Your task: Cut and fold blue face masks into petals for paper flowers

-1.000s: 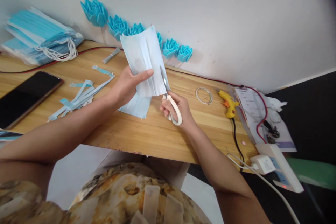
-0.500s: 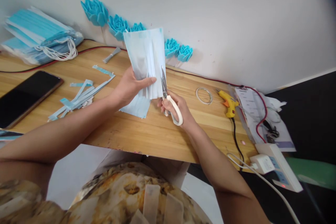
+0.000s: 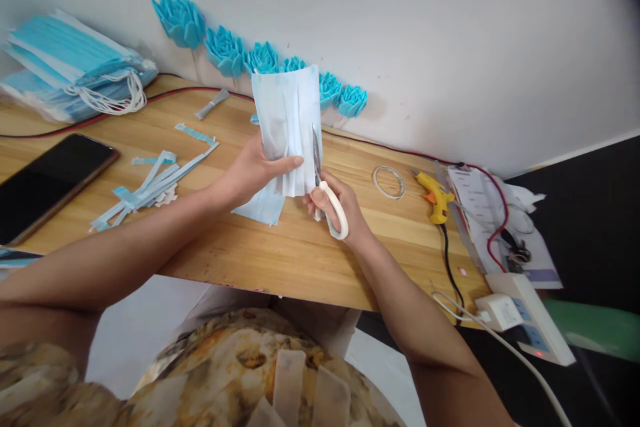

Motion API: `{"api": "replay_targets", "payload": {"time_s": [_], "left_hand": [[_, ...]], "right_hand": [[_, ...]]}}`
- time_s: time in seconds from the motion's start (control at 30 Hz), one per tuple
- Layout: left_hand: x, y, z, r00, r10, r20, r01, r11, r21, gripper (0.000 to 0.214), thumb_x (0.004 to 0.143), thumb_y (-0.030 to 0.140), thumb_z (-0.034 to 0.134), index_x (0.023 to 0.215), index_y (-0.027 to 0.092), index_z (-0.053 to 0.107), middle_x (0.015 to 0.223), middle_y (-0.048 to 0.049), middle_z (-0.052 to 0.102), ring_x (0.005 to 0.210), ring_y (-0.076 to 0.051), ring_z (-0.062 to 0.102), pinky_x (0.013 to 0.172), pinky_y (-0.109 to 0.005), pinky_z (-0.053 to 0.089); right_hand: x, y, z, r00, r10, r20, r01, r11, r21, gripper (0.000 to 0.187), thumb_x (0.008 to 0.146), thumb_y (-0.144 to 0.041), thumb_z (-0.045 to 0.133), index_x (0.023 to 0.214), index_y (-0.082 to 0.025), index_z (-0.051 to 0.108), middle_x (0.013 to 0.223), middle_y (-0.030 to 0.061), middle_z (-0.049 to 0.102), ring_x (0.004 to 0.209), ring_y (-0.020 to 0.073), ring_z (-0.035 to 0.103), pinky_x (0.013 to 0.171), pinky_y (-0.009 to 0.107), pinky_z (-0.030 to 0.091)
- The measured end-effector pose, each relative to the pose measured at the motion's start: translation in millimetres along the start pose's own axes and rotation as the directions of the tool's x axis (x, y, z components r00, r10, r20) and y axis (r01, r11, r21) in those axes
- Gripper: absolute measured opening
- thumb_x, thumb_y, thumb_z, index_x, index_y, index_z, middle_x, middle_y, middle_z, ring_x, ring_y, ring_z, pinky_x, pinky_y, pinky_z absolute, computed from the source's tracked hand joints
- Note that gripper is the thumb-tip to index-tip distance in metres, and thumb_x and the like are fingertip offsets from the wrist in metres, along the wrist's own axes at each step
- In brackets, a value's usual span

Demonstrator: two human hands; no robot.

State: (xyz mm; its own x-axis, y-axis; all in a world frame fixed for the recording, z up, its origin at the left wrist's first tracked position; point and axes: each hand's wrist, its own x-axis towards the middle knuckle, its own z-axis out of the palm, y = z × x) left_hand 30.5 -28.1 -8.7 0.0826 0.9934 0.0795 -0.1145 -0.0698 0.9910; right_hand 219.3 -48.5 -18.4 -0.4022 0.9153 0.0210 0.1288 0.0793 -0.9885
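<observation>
My left hand grips a pale blue face mask near its lower part, the thumb lying across the front. The mask stands upright above the table, its pleats running up and down. In my right hand is a pair of scissors with white handles. The blades point up along the mask's right edge, and one blade shows in front of the sheet. Beneath my left hand another light blue sheet lies on the wooden table, partly covered.
Cut blue strips and a phone lie to the left. A bagged stack of masks sits behind them. Blue flowers line the wall. At right are a wire ring, a yellow glue gun and a power strip.
The mask has moved slightly right and down with my left hand, uncovering more of the flowers behind it. My right hand with the scissors has barely moved.
</observation>
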Motion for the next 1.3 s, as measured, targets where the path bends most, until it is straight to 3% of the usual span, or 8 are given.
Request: {"api": "replay_targets", "payload": {"time_s": [0.27,0.47,1.3], "left_hand": [[-0.3,-0.9,1.2,0.998,-0.036,0.044,0.039,0.995,-0.089,0.049,0.069,0.035,0.082,0.112,0.018,0.066,0.115,-0.0099,0.072,0.11,-0.031,0.067,0.094,-0.046,0.056],[1.0,-2.5,1.1,0.999,0.002,0.051,0.004,0.993,-0.117,0.044,0.069,0.033,0.083,0.108,0.019,0.067,0.112,-0.0099,0.073,0.107,-0.031,0.069,0.092,-0.047,0.057],[1.3,-3.6,1.9,0.999,0.021,0.048,-0.015,0.994,-0.108,0.045,0.071,0.037,0.081,0.11,0.019,0.066,0.114,-0.0114,0.072,0.109,-0.032,0.068,0.091,-0.046,0.056]], "right_hand": [[0.0,3.8,-1.1,1.0,-0.012,-0.001,0.012,1.0,-0.009,0.049,0.079,-0.068,0.068,0.085,-0.02,0.057,0.061,-0.0038,0.054,0.05,0.0087,0.048,0.047,0.024,0.04],[-1.5,2.0,0.6,1.0,0.009,-0.024,-0.009,1.0,0.006,0.047,0.08,-0.065,0.069,0.078,-0.02,0.055,0.061,-0.004,0.055,0.048,0.0076,0.049,0.044,0.023,0.04],[-1.5,5.8,5.9,0.997,0.005,-0.077,-0.002,0.999,0.034,0.045,0.079,-0.06,0.072,0.072,-0.02,0.054,0.059,-0.0047,0.057,0.042,0.0059,0.049,0.039,0.021,0.039]]}}
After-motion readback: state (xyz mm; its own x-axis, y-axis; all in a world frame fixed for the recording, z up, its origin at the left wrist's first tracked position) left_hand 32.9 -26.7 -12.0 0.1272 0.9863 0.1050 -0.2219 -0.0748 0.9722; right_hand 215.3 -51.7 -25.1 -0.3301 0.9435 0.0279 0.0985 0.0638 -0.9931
